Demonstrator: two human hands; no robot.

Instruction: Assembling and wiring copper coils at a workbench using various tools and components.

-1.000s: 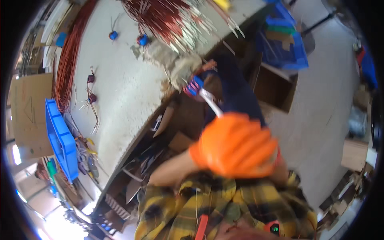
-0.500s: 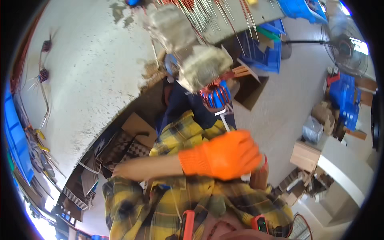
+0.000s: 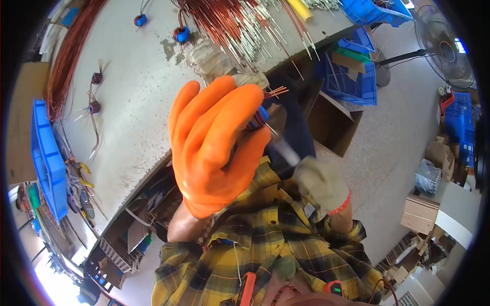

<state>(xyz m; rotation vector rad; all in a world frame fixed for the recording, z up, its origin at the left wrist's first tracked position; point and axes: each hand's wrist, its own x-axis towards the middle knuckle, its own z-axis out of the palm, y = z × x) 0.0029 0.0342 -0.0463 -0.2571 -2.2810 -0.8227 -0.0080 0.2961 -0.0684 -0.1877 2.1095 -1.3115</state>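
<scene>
My left hand (image 3: 217,148), in an orange rubber glove, is closed round a ring coil (image 3: 259,118) with a blue core and copper-red winding. Its fingers hide most of the coil. Bare copper wire ends (image 3: 275,93) stick out beyond the fingertips. My right hand (image 3: 321,182) wears a pale glove and is blurred by motion. Its fingers are closed on a pale, narrow shaft (image 3: 287,152) that reaches up to the coil; its kind is too smeared to tell. Behind the left glove, a lumpy whitish padded block (image 3: 209,60) rests at the bench edge.
Many red wires with silvery ends (image 3: 235,30) lie on the bench (image 3: 130,97). Smaller coils (image 3: 180,34) and a yellow tube (image 3: 300,9) are there too. At left stand a blue bin (image 3: 48,158) and pliers (image 3: 84,176). A cardboard box (image 3: 334,125) and fan (image 3: 444,51) are at right.
My left hand has moved up and left from in front of my chest and now grasps the coil. My right hand, mostly hidden before, shows with the pale shaft. The view has shifted slightly.
</scene>
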